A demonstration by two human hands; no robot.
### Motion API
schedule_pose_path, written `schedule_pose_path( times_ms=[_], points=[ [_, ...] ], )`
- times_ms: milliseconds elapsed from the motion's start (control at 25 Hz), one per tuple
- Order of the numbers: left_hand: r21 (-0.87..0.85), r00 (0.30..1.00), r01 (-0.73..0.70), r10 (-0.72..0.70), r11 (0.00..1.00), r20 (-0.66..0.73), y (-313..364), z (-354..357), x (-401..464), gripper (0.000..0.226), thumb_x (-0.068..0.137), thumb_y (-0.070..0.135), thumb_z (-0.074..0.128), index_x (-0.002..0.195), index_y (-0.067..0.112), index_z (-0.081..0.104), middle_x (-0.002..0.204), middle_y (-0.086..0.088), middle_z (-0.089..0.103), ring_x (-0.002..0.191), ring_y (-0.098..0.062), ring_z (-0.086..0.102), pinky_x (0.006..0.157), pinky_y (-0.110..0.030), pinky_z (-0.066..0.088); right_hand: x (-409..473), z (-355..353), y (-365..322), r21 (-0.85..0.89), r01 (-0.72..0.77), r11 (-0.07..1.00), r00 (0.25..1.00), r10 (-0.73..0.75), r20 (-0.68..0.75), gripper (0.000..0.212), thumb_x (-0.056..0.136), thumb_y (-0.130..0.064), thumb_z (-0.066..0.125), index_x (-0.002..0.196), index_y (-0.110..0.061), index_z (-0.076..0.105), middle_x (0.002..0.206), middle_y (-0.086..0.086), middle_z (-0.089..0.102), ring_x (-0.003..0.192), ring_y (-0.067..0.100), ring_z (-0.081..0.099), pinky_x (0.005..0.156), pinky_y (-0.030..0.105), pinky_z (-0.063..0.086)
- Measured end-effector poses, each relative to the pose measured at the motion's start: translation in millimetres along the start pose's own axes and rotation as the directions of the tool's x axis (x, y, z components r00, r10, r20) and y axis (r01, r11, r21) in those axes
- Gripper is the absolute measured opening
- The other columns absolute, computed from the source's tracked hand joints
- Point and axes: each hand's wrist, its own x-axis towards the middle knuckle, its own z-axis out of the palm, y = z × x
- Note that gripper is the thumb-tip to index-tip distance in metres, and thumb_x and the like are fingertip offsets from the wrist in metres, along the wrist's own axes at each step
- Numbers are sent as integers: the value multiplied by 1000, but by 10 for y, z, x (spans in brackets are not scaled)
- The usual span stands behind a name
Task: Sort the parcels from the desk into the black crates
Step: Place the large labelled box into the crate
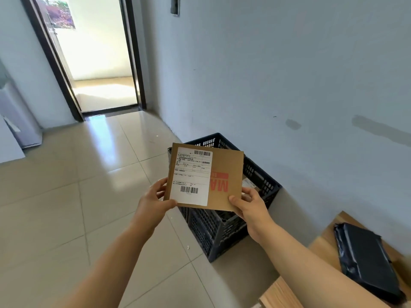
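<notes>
Cardboard parcel [203, 177] sits flat in my grip above the black crate [224, 227] — a white label with two barcodes, small print unreadable, and red letters "MA". My left hand [155, 200] and right hand [250, 206] pinch its near corners, thumbs on top. Black bag parcel [367, 261] lies on the desk [322, 245].

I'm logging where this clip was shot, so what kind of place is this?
Probably a plain office or back room used for sorting mail. Both hands hold a brown cardboard mailer with a shipping label over a black crate on the tiled floor, and a black poly parcel waits on the wooden desk.
</notes>
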Motion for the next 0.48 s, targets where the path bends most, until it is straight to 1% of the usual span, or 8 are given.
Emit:
schedule_pose_path(
  times_ms=[80,160,280,320,440,480],
  points=[
    [0,1000,14,-14,1000,14,-43,28,306,60,79,-2,68,115,42,50,110,8,60,108,-14,53,70,-20,44,255,35,17,12,-8,1000,1000,8,-25,35,84,-3,69,115,-14,53,108,4,67,95,16,68,72,22,55],
    [13,999,27,-27,1000,29,-81,82,625,60,81,-1,67,123,39,51,111,9,59,109,-15,52,71,-20,44,554,50,34,26,-22,999,999,23,-48,36,84,-2,69,114,-14,53,108,4,66,95,16,68,71,21,55],
    [68,998,47,-50,997,43,-88,207,1208,61,85,1,64,133,34,49,116,6,59,112,-16,50,75,-22,46,1097,68,34,56,-43,998,996,47,-77,33,84,-2,69,111,-14,54,107,5,67,94,17,68,70,21,56],
    [85,997,53,-58,995,51,-66,255,1429,60,86,1,63,133,35,49,116,6,59,111,-16,51,72,-21,47,1297,71,28,71,-52,996,995,58,-85,32,84,-2,69,110,-14,54,107,5,67,94,17,68,70,22,56],
    [92,992,87,-95,992,86,29,431,2083,61,86,-5,57,126,41,53,107,11,63,102,-10,57,55,-13,50,1852,52,-6,107,-86,991,988,98,-118,32,85,-3,69,111,-14,53,109,7,67,96,19,68,71,22,56],
    [81,990,96,-104,992,97,51,480,2236,62,86,-9,55,123,41,55,104,13,65,99,-6,57,54,-11,50,1970,36,-21,118,-98,988,985,113,-128,32,85,-4,69,111,-14,53,110,8,67,97,20,68,71,23,56]
  ],
)
